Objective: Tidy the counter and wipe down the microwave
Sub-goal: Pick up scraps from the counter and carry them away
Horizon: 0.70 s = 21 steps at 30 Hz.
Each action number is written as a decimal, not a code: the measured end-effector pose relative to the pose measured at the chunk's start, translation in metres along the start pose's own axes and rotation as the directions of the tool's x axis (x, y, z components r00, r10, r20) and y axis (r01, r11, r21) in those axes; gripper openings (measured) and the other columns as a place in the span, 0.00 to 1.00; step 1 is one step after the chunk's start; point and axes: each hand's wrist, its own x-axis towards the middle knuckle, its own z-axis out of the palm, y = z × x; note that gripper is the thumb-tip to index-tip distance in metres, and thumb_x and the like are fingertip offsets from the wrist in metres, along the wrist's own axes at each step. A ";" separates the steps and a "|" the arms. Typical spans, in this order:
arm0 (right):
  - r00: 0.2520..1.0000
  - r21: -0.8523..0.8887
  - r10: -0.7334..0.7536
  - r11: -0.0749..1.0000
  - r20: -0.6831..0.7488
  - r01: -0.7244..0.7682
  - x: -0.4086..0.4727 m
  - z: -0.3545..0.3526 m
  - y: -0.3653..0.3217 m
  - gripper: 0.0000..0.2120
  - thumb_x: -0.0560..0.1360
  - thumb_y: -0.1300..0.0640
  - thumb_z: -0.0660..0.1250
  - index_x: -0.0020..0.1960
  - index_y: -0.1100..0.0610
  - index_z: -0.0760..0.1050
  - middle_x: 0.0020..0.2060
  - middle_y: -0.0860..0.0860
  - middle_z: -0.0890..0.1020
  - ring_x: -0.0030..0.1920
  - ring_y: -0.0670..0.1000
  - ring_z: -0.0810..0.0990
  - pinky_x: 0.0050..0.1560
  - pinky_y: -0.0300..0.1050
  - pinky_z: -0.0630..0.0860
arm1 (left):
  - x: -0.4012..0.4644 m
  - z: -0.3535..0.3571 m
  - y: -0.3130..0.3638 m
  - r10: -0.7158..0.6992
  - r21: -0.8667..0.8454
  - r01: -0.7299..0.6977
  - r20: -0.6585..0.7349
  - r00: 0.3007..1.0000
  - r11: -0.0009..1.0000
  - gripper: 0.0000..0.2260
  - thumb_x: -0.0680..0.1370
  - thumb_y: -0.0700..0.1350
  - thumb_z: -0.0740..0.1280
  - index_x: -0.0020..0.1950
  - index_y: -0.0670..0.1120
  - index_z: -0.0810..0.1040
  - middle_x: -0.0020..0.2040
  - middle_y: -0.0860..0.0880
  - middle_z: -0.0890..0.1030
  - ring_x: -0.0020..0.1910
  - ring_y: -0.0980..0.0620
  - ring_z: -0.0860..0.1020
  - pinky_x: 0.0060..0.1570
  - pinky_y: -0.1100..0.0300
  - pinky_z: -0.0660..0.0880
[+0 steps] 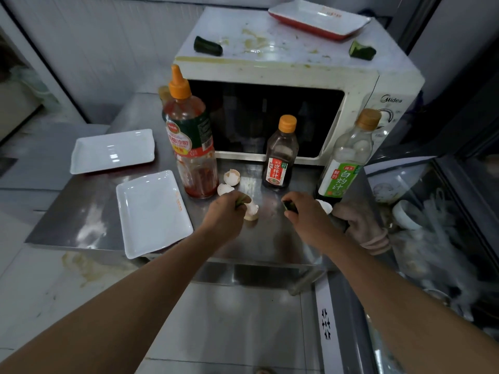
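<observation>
Head view, looking down over both my forearms at the steel tabletop (89, 225). My left hand (225, 211) sits near the centre, fingers curled round a small green scrap, right against a broken eggshell (251, 210). My right hand (306, 214), at about three o'clock from it, is curled round another dark green piece; how much more it holds I cannot tell. More eggshells (231, 177) lie at twelve o'clock from my left hand, touching the base of the ketchup bottle (193, 139). The microwave (270, 71) stands at the far edge, at twelve o'clock, its top smeared and carrying two cucumber ends (208, 45) and a red-edged tray (320, 20).

I judge I am still gathering scraps, with wiping to come. To do it well I should sweep the shell pieces together into my palm rather than pinch them singly, since they will crumble, and keep both fists closed so nothing drops.

Room is tight ahead: the dark sauce bottle (280, 155) and the green-labelled bottle (344, 157) stand just beside my right hand and would tip easily. At nine o'clock two white plates (151, 211) lie, the nearer one overhanging the front edge. Open steel shows between my hands and toward the near edge, my safest way out.
</observation>
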 end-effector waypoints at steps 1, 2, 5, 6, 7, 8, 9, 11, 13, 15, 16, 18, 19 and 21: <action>1.000 0.010 0.001 1.000 -0.016 0.000 0.000 -0.005 -0.005 0.11 0.77 0.61 0.63 0.59 0.58 0.73 0.56 0.57 0.75 0.55 0.53 0.73 0.47 0.37 0.62 | 0.000 -0.006 0.004 0.005 -0.005 -0.005 0.005 1.000 1.000 0.09 0.80 0.41 0.60 0.58 0.47 0.76 0.55 0.44 0.79 0.52 0.46 0.77 0.47 0.59 0.72; 1.000 0.019 0.000 1.000 -0.031 0.000 0.000 -0.010 -0.011 0.12 0.77 0.62 0.63 0.60 0.58 0.73 0.56 0.57 0.75 0.55 0.53 0.73 0.47 0.36 0.61 | -0.001 -0.011 0.008 0.011 -0.003 -0.011 0.008 1.000 1.000 0.09 0.80 0.41 0.59 0.58 0.48 0.76 0.54 0.45 0.78 0.52 0.47 0.76 0.48 0.58 0.73; 0.998 0.052 0.004 0.999 -0.070 0.000 0.001 -0.027 -0.028 0.14 0.77 0.63 0.62 0.63 0.57 0.72 0.58 0.56 0.75 0.51 0.50 0.72 0.41 0.31 0.58 | -0.001 -0.028 0.020 0.026 0.009 -0.026 -0.016 1.000 1.000 0.10 0.80 0.43 0.59 0.60 0.48 0.74 0.52 0.47 0.76 0.47 0.51 0.75 0.47 0.59 0.70; 0.997 0.065 0.011 0.998 -0.081 -0.006 0.000 -0.033 -0.034 0.15 0.77 0.62 0.62 0.64 0.57 0.72 0.59 0.56 0.75 0.52 0.50 0.72 0.41 0.31 0.59 | 0.000 -0.033 0.023 0.037 0.007 -0.037 -0.026 0.999 0.999 0.11 0.80 0.43 0.59 0.61 0.48 0.74 0.50 0.47 0.76 0.43 0.54 0.74 0.44 0.60 0.70; 0.996 0.072 0.025 0.997 -0.090 -0.018 0.000 -0.039 -0.040 0.16 0.77 0.61 0.63 0.65 0.56 0.71 0.60 0.56 0.75 0.54 0.51 0.73 0.44 0.31 0.60 | 0.000 -0.038 0.028 0.055 0.000 -0.055 -0.032 0.998 0.998 0.11 0.80 0.43 0.60 0.61 0.47 0.74 0.49 0.48 0.76 0.40 0.57 0.73 0.40 0.62 0.70; 0.994 0.079 0.036 0.997 -0.099 -0.028 -0.001 -0.045 -0.045 0.17 0.78 0.60 0.63 0.66 0.56 0.70 0.61 0.55 0.75 0.57 0.52 0.74 0.47 0.33 0.61 | 0.000 -0.044 0.032 0.079 -0.008 -0.079 -0.034 0.996 0.997 0.11 0.80 0.42 0.60 0.61 0.47 0.74 0.48 0.49 0.75 0.39 0.59 0.72 0.37 0.64 0.69; 0.993 0.089 0.041 0.996 -0.111 -0.031 -0.002 -0.050 -0.051 0.17 0.78 0.59 0.63 0.66 0.56 0.70 0.62 0.55 0.75 0.59 0.53 0.74 0.49 0.35 0.63 | 0.000 -0.050 0.037 0.111 -0.012 -0.111 -0.036 0.993 0.994 0.10 0.80 0.41 0.60 0.60 0.47 0.74 0.48 0.50 0.75 0.39 0.59 0.72 0.36 0.65 0.68; 0.989 0.113 0.041 0.993 -0.140 -0.025 -0.004 -0.062 -0.061 0.16 0.78 0.59 0.62 0.65 0.55 0.70 0.61 0.54 0.75 0.60 0.53 0.74 0.50 0.36 0.64 | -0.001 -0.061 0.046 0.179 -0.015 -0.180 -0.039 0.983 0.984 0.10 0.80 0.40 0.59 0.59 0.47 0.75 0.48 0.52 0.76 0.41 0.56 0.74 0.38 0.65 0.70; 0.985 0.127 0.035 0.992 -0.171 -0.013 -0.006 -0.074 -0.071 0.15 0.78 0.60 0.62 0.64 0.55 0.70 0.59 0.55 0.75 0.59 0.53 0.74 0.53 0.40 0.68 | -0.001 -0.072 0.056 0.215 -0.033 -0.216 -0.030 0.976 0.976 0.09 0.80 0.40 0.59 0.56 0.49 0.75 0.43 0.53 0.76 0.37 0.56 0.74 0.30 0.68 0.71; 0.979 0.150 0.037 0.989 -0.202 -0.006 -0.008 -0.084 -0.081 0.13 0.78 0.61 0.61 0.63 0.55 0.70 0.58 0.56 0.75 0.57 0.55 0.76 0.57 0.48 0.73 | -0.001 -0.081 0.065 0.249 -0.032 -0.250 -0.033 0.968 0.968 0.09 0.80 0.40 0.58 0.55 0.49 0.75 0.42 0.52 0.76 0.35 0.56 0.74 0.26 0.68 0.68; 0.976 0.162 0.040 0.987 -0.214 -0.005 -0.009 -0.090 -0.085 0.13 0.79 0.61 0.60 0.63 0.56 0.70 0.58 0.56 0.75 0.57 0.56 0.76 0.58 0.52 0.74 | 0.000 -0.085 0.070 0.273 -0.018 -0.273 -0.037 0.961 0.962 0.09 0.79 0.40 0.58 0.56 0.49 0.75 0.44 0.51 0.76 0.37 0.55 0.74 0.29 0.67 0.67; 0.970 0.158 0.040 0.987 -0.241 -0.001 -0.011 -0.100 -0.092 0.13 0.79 0.62 0.59 0.63 0.57 0.69 0.58 0.57 0.74 0.55 0.57 0.77 0.59 0.54 0.74 | 0.000 -0.092 0.080 0.305 -0.017 -0.306 -0.045 0.951 0.952 0.09 0.79 0.40 0.59 0.56 0.47 0.75 0.49 0.51 0.77 0.44 0.54 0.74 0.36 0.67 0.67; 0.966 0.145 0.037 0.989 -0.257 0.000 -0.012 -0.105 -0.094 0.13 0.79 0.62 0.59 0.63 0.57 0.69 0.57 0.58 0.74 0.54 0.57 0.77 0.58 0.54 0.74 | 0.000 -0.095 0.085 0.313 -0.031 -0.314 -0.047 0.949 0.949 0.09 0.79 0.39 0.59 0.55 0.47 0.76 0.50 0.50 0.77 0.45 0.53 0.74 0.38 0.66 0.67; 0.955 0.136 0.039 0.991 -0.293 0.002 -0.012 -0.116 -0.096 0.13 0.79 0.63 0.58 0.63 0.58 0.69 0.56 0.59 0.75 0.52 0.56 0.77 0.55 0.49 0.74 | 0.002 -0.100 0.095 0.328 -0.051 -0.331 -0.049 0.943 0.942 0.08 0.79 0.39 0.60 0.54 0.46 0.76 0.50 0.48 0.79 0.46 0.53 0.74 0.40 0.66 0.67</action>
